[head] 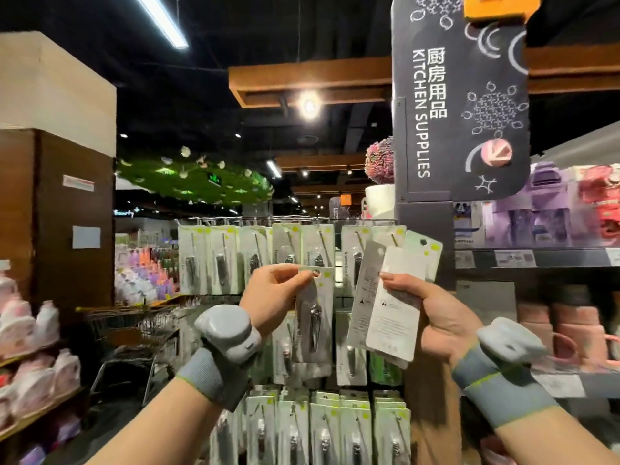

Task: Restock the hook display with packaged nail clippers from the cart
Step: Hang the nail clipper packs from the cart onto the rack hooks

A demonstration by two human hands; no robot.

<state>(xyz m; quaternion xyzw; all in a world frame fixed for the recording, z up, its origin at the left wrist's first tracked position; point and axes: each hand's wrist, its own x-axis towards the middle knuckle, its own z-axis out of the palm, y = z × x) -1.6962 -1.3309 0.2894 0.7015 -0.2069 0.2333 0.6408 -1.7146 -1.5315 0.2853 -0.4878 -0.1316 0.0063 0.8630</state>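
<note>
— Where does the single pack sit relative to the hooks?

— The left hand (275,293) pinches one nail clipper pack (313,317) by its top edge, thumb and fingertips closed right at the hang hole; the pack hangs upright, long axis vertical, face toward the camera; it sits in front of the hook display (288,243), just below the upper row of hanging packs and left of the stack held on the right.

— And the other hand?

— The right hand (436,317) grips a fanned stack of packs (392,303), fingers curled round the lower right edge, thumb across the front; the backs show, tilted a little to the right; the hole of the rearmost card is visible at top right.

— Which hand is nearer a hook?

— The left, by the look of it; its pack's hole lies just under the upper row, so the likely move is up and away from the person onto a prong; which prong has room cannot be told; the prong tips are hidden behind the hung packs.

— The cart?

— A wire cart (134,320) stands low at left, well apart from both hands.
</note>
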